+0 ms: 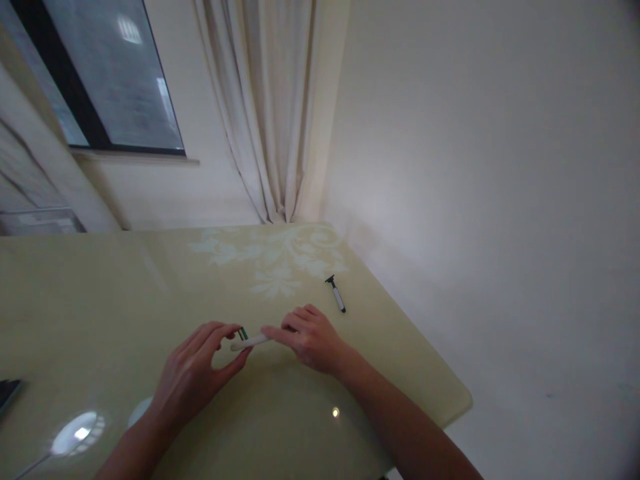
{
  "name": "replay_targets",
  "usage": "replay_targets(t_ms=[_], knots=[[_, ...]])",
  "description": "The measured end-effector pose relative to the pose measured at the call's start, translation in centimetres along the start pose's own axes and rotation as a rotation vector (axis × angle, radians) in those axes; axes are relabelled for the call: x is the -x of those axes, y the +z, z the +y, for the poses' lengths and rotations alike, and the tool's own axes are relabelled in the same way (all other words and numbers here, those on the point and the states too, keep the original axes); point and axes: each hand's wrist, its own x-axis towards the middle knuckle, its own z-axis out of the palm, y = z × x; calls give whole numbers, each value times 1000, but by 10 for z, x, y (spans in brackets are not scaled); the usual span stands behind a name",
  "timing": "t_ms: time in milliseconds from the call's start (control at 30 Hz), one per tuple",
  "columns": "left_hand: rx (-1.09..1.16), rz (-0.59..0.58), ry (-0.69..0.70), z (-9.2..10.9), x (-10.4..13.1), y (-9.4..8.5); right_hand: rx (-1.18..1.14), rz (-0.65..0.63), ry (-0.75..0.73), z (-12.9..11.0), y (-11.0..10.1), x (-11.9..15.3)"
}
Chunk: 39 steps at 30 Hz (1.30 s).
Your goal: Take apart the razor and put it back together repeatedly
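Over the pale green table (pixel 200 280), my right hand (pixel 310 340) is closed around a slim white handle (pixel 257 341) that points left. At the handle's left end, my left hand (pixel 193 370) pinches a small dark-and-green piece (pixel 243 333) between thumb and fingertips. Whether this piece is joined to the handle, I cannot tell. Beyond my right hand lies a razor (pixel 337 294) with a grey-and-black handle and a dark head, its head toward the back of the table.
At the left table edge rests a dark flat object (pixel 9 393), partly out of view. A white wall (pixel 475 200) borders the table's right side. Behind the table hang a curtain (pixel 270 113) and a dark-framed window (pixel 115 73). Light reflections show on the glossy tabletop.
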Motion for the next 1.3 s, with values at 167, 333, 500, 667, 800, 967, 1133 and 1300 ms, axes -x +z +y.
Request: replay_targets(t_ms=[167,333,500,667,800,967,1133,1300], knots=[[-4,-7,9,0,1,1,17,20,2,1,0,0],[-11,-27,-1,-1,5,3,39,19,35,2,-2,-1],[-11,-36,15,-4,6,5,49,7,-17,-1,1,-2],[-15,-16,-1,-4,7,6,45,8,6,0,6,-2],[-16,-29,-16,-4,8,7,27,19,11,1,6,-2],[-23,-39,-7,-7,9,8,0,2,-5,2,8,-1],[-41,-20,-27,-10,11,10,12,2,56,2,7,-1],[-62,-47,28,-11,12,8,3,-9,-2,2,4,-2]])
